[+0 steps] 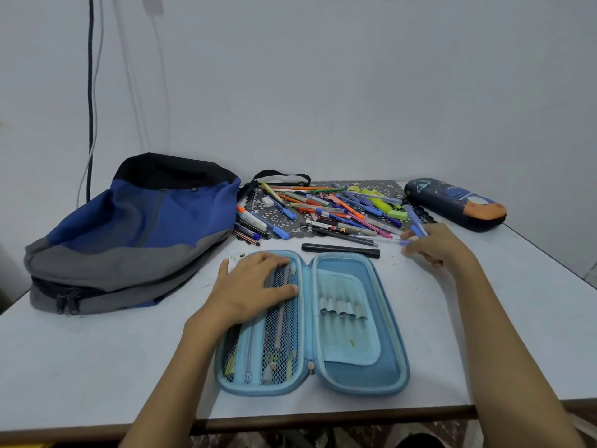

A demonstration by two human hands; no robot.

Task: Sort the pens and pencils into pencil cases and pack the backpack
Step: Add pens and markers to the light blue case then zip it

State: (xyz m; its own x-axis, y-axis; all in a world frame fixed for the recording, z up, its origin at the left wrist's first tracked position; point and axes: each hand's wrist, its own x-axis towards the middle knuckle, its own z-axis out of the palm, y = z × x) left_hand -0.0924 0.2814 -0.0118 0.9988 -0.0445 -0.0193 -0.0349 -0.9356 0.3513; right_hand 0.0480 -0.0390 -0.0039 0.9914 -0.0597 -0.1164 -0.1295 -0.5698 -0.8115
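Left hand: we saw it lie flat, fingers straight, pressing on the mesh half of the open case.
Right hand: its fingers pinched a blue pen at the near right edge of the pile; the hand was blurred, so we could not count what else it held.
Open case: light blue, spread flat near the table edge, with a few items behind the mesh and grey loops in the right half.
Pile: pens, pencils, highlighters and an eraser lay jumbled on a dark lace mat behind the case.
Marker: black, lying alone between pile and case.
Second case: dark, zipped, with a space print, at far right.
Backpack: blue, grey and black, lying on the table at left, beside the pile.
Writing: we made out print on some barrels and a white tag by the left hand, all too small to read.
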